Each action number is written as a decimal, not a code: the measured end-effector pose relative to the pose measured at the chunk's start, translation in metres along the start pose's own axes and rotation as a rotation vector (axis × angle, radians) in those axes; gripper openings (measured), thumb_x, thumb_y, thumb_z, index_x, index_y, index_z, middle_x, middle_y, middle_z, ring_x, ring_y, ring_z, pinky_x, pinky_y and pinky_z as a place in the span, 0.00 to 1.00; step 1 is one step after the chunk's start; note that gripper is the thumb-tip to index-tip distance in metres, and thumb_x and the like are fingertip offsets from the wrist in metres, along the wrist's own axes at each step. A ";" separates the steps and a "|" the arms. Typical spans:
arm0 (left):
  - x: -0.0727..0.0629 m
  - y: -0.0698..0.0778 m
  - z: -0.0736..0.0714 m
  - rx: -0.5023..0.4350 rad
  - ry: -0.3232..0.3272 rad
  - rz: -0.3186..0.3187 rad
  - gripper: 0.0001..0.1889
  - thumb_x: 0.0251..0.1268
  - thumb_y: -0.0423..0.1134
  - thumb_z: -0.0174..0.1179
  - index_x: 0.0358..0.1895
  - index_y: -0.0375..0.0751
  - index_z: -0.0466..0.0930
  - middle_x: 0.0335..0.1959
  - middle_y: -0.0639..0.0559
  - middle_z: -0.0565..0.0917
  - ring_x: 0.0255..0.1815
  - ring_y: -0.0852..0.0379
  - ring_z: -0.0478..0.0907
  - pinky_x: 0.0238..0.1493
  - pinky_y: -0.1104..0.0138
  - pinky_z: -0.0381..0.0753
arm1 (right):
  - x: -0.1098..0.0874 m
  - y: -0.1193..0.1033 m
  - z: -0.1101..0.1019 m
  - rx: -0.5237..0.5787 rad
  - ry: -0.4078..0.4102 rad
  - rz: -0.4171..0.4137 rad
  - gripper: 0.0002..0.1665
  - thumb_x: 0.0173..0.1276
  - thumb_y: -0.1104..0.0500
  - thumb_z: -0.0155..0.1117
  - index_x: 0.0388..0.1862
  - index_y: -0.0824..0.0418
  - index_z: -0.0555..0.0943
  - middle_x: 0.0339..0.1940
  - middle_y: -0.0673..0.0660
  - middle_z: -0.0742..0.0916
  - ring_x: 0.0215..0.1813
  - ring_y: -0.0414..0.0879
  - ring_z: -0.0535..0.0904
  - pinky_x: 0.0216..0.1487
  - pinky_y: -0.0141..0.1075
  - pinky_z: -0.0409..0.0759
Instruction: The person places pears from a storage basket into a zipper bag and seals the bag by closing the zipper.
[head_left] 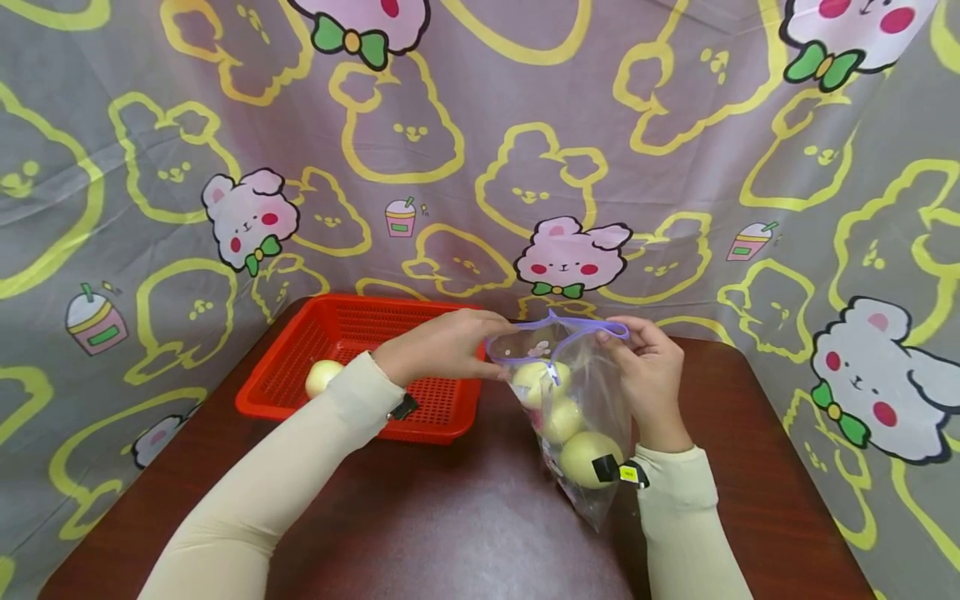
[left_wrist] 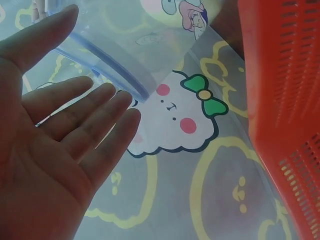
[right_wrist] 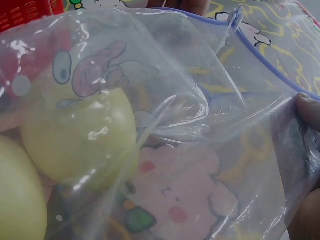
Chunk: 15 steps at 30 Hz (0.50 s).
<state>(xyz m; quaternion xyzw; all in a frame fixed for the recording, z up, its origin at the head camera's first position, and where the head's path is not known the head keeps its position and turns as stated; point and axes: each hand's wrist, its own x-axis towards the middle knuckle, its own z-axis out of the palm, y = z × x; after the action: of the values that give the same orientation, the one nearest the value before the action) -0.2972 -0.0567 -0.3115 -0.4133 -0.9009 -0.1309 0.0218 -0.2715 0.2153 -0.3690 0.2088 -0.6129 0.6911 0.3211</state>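
A clear zip bag (head_left: pixel 611 392) with a purple zip edge hangs above the table with its mouth wide. Inside are several pale yellow round fruits (head_left: pixel 591 458); their exact kind I cannot tell. My right hand (head_left: pixel 654 379) pinches the bag's right rim between thumb and fingers, and the right thumb (right_wrist: pixel 309 111) shows at that rim in the right wrist view. My left hand (head_left: pixel 450 346) is at the bag's left rim. In the left wrist view, the left hand (left_wrist: pixel 60 145) has its fingers extended beside the purple edge, with nothing in the palm.
A red perforated plastic basket (head_left: pixel 258 400) stands at the back left of the brown table (head_left: pixel 420 525). One pale yellow fruit (head_left: pixel 322 377) lies in it, near its left side. A grey cartoon-print cloth (head_left: pixel 465 125) hangs behind and along both sides.
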 end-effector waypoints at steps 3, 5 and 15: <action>-0.005 -0.004 0.000 0.011 0.001 -0.025 0.35 0.54 0.54 0.71 0.66 0.45 0.75 0.60 0.52 0.77 0.59 0.58 0.72 0.60 0.64 0.72 | 0.000 0.000 0.000 0.000 -0.001 -0.001 0.12 0.57 0.77 0.68 0.41 0.81 0.79 0.31 0.54 0.89 0.33 0.41 0.85 0.35 0.29 0.81; -0.008 -0.008 0.000 0.018 -0.005 -0.048 0.35 0.54 0.54 0.71 0.65 0.45 0.75 0.60 0.53 0.77 0.59 0.58 0.72 0.60 0.64 0.72 | -0.001 0.000 0.000 0.002 -0.002 -0.002 0.13 0.57 0.77 0.68 0.41 0.81 0.79 0.31 0.53 0.89 0.33 0.41 0.85 0.35 0.29 0.81; -0.022 -0.020 -0.003 0.034 -0.009 -0.087 0.34 0.54 0.53 0.72 0.64 0.46 0.76 0.61 0.53 0.77 0.62 0.55 0.71 0.61 0.60 0.71 | 0.000 -0.001 0.000 -0.014 0.005 0.008 0.13 0.57 0.76 0.69 0.41 0.80 0.79 0.31 0.53 0.89 0.33 0.40 0.85 0.35 0.29 0.81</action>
<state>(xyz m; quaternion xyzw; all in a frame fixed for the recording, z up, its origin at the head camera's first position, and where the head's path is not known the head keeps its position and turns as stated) -0.2978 -0.0863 -0.3165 -0.3740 -0.9201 -0.1146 0.0191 -0.2708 0.2155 -0.3689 0.2025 -0.6176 0.6887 0.3214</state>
